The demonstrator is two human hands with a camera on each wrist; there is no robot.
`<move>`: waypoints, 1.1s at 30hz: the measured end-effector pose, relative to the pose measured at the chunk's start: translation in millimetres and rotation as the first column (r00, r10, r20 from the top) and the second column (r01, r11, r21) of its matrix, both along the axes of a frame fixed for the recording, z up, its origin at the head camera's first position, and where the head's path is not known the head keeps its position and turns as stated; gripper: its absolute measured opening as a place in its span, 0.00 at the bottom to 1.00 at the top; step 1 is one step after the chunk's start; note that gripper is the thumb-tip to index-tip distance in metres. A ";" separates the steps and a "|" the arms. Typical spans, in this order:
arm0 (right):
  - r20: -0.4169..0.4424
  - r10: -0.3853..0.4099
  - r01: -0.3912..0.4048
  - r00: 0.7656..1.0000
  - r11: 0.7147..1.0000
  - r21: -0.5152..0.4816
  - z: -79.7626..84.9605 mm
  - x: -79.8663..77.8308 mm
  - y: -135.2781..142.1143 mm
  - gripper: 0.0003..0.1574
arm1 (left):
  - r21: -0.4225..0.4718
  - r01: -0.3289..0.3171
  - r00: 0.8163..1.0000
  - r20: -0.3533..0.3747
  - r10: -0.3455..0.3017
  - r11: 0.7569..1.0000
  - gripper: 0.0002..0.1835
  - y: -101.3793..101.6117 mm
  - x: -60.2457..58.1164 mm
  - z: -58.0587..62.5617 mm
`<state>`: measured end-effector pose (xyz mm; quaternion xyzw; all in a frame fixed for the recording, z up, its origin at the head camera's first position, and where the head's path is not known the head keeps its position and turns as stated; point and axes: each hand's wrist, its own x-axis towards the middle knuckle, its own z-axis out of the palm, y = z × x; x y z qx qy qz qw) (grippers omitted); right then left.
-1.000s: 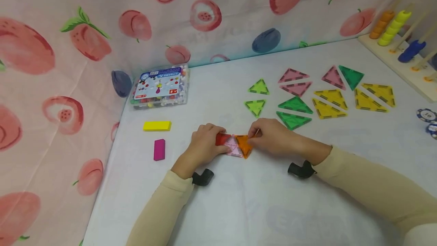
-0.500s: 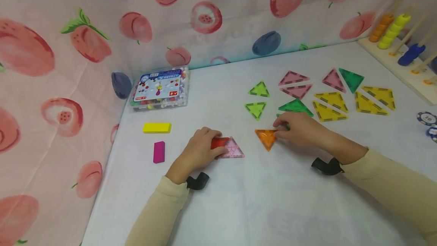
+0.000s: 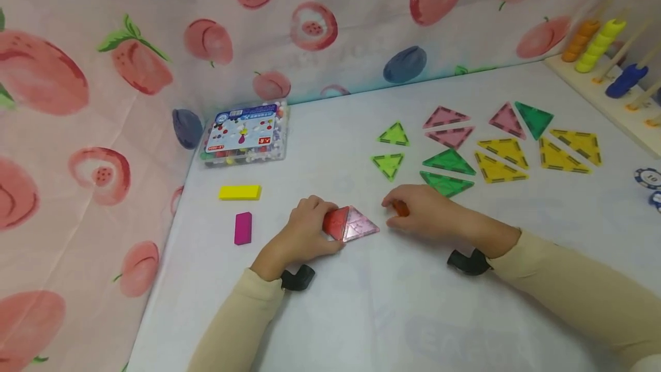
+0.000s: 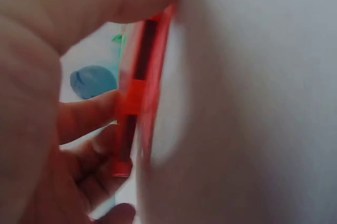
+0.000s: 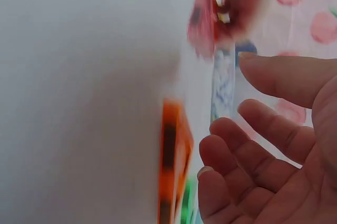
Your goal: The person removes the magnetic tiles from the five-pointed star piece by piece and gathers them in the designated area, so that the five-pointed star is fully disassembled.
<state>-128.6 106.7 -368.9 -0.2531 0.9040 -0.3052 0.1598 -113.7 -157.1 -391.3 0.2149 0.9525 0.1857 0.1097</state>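
Observation:
My left hand [image 3: 304,235] grips a red triangular magnetic tile [image 3: 335,223] between thumb and fingers. In the left wrist view, the red tile [image 4: 135,97] shows edge-on, thumb at one corner and a finger along its side. A translucent pink triangle tile [image 3: 360,225] adjoins the red one, its point facing right. My right hand [image 3: 431,211] hovers over an orange triangle tile [image 3: 400,208], which it mostly covers in the head view. The right wrist view shows the loosely bent fingers apart from the orange tile [image 5: 171,166].
Beyond the right hand lie light green [image 3: 388,165], dark green [image 3: 448,182], pink [image 3: 446,117] and yellow triangles [image 3: 500,167]. At left are a yellow block [image 3: 240,192], a magenta block [image 3: 243,228] and a boxed bead set [image 3: 245,134]. A peg-and-bead stand [image 3: 614,96] is far right.
My right hand drew the orange tile away to the right and has since come back left over it. The red and pink tiles have turned clockwise under my left hand.

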 end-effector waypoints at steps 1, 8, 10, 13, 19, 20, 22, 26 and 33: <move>0.002 0.014 -0.014 1.000 1.000 -0.006 -0.2 1.4 -4.0 0.23 | 0.011 0.001 1.000 -0.020 0.000 1.000 0.34 1.7 -0.2 -0.2; 0.046 -0.010 0.015 0.999 0.993 -0.120 -1.3 5.2 -15.0 0.20 | 0.089 0.023 0.986 -0.164 -0.008 0.996 0.36 9.1 -3.2 5.8; 0.062 -0.033 0.042 0.998 0.987 -0.152 -0.5 5.5 -13.9 0.16 | 0.087 0.027 0.986 -0.164 -0.013 0.996 0.36 9.8 -4.5 10.4; 0.046 -0.060 0.066 0.997 0.986 -0.155 0.2 5.9 -10.2 0.12 | 0.059 -0.010 0.990 -0.143 0.018 0.998 0.38 6.7 -9.0 17.7; 0.044 -0.014 0.017 0.999 0.997 -0.080 -0.7 9.7 -0.8 0.14 | -0.002 -0.147 0.988 -0.041 0.147 0.989 0.39 -1.5 -39.9 26.2; 0.037 0.009 -0.006 0.999 0.997 -0.072 -1.1 10.3 0.4 0.14 | -0.012 -0.154 0.988 -0.027 0.153 0.988 0.39 0.2 -48.2 25.5; 0.016 0.055 -0.054 0.998 0.997 -0.056 -2.8 11.5 1.9 0.15 | -0.023 -0.158 0.987 -0.004 0.158 0.987 0.38 6.3 -63.5 22.1; -0.001 0.099 -0.099 0.995 0.995 -0.014 -4.6 14.5 4.4 0.16 | -0.027 -0.145 0.989 0.021 0.145 0.989 0.33 22.7 -85.9 10.0; 0.033 0.041 -0.043 0.999 0.997 0.071 11.7 19.2 26.4 0.17 | 0.091 -0.198 0.975 0.117 0.187 0.976 0.24 29.7 -87.0 12.5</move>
